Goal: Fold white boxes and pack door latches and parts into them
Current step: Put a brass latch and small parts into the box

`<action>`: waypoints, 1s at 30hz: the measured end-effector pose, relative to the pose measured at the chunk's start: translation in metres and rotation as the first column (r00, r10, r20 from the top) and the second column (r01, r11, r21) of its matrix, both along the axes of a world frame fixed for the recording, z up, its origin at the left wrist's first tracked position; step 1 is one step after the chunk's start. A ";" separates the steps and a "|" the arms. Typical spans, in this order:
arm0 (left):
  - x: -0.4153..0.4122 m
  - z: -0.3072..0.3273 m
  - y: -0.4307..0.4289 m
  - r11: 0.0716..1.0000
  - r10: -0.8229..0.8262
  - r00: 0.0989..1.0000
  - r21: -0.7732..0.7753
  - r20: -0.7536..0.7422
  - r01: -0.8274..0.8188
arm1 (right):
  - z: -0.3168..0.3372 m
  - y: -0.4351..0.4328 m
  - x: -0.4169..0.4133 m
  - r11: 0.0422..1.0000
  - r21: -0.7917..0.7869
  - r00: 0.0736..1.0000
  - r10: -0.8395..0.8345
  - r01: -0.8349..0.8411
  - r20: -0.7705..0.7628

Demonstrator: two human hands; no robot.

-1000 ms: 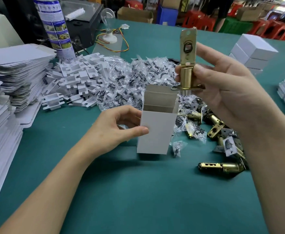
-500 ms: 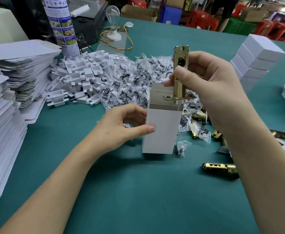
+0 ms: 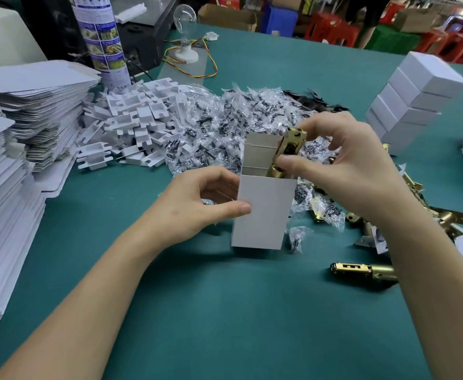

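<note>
An open white box stands upright on the green table, its top flaps up. My left hand grips its left side, thumb on the front face. My right hand pinches a brass door latch whose lower end is down inside the box's open top; the upper part still sticks out. More brass latches lie to the right of the box, partly hidden by my right arm. Small clear bags of screws are heaped behind the box.
Stacks of flat white box blanks fill the left side. White cardboard inserts are piled behind them. Closed white boxes are stacked at the right. A spray can and a light bulb stand at the back.
My right hand has lowered the brass latch from above the box down into its open top. My left hand has kept hold of the box.
</note>
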State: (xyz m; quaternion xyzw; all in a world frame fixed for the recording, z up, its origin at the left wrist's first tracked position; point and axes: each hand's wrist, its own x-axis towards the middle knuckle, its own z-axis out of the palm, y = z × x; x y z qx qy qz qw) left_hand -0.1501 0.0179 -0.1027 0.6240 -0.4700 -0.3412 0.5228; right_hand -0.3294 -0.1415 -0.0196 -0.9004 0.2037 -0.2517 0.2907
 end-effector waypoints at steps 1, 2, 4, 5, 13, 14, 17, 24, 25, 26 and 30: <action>0.000 0.000 0.000 1.000 -0.004 1.000 0.001 0.004 0.004 | 0.001 -0.002 -0.002 1.000 -0.020 0.999 -0.010 0.009 -0.050; 0.000 0.000 0.000 1.000 -0.008 1.000 0.002 0.007 0.008 | 0.003 -0.004 -0.003 0.999 -0.031 0.995 -0.011 0.008 -0.096; 0.001 0.001 0.001 1.000 -0.019 1.000 0.004 0.016 0.019 | 0.007 -0.007 -0.005 0.999 -0.043 0.984 0.006 -0.014 -0.176; 0.001 0.001 0.001 1.000 -0.025 0.999 0.004 0.022 0.025 | 0.009 -0.009 -0.005 0.998 -0.047 0.976 0.021 -0.032 -0.216; 0.002 -0.002 0.002 0.999 -0.035 0.997 0.009 0.076 0.034 | 0.010 -0.016 -0.008 0.994 -0.038 0.945 0.086 -0.103 -0.315; 0.003 -0.002 0.002 0.999 -0.038 0.996 0.008 0.077 0.038 | 0.007 -0.015 -0.008 0.994 -0.027 0.951 0.089 -0.102 -0.296; 0.002 -0.001 0.003 0.999 -0.051 0.996 0.005 0.079 0.051 | -0.003 -0.013 -0.010 0.994 0.020 0.976 0.106 -0.104 -0.190; 0.003 0.001 0.005 0.996 -0.088 0.993 0.009 0.083 0.088 | -0.016 -0.013 -0.029 0.968 0.248 0.967 -0.025 -0.040 0.252; 0.003 0.000 0.005 0.996 -0.095 0.992 0.009 0.089 0.094 | -0.018 -0.013 -0.032 0.960 0.279 0.957 -0.075 -0.006 0.279; 0.003 0.000 0.006 0.995 -0.097 0.991 0.007 0.093 0.097 | -0.021 -0.012 -0.034 0.955 0.296 0.952 -0.109 0.020 0.286; 0.004 0.000 0.006 0.996 -0.086 0.991 0.018 0.100 0.084 | -0.039 -0.003 -0.038 0.900 0.432 0.993 0.006 -0.058 0.121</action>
